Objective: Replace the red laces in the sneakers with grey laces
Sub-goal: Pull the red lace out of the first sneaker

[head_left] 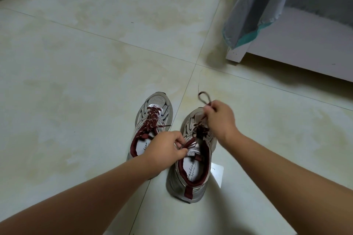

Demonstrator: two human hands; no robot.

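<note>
Right hand (219, 118) pinches red lace (204, 97) (looped above); left hand (166, 149) grips sneaker (191, 168).

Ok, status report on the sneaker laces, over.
Right hand pulling red lace up from right sneaker. Left hand pinching its tongue. Left sneaker fully laced red. No grey laces seen, nothing blocking.

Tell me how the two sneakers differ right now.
The left sneaker is fully laced in red and untouched; the right sneaker has its lace partly pulled out. The right hand pulls its red lace up, and the left hand pinches its tongue. Both are silver-grey with dark red collars, toes pointing away.
</note>
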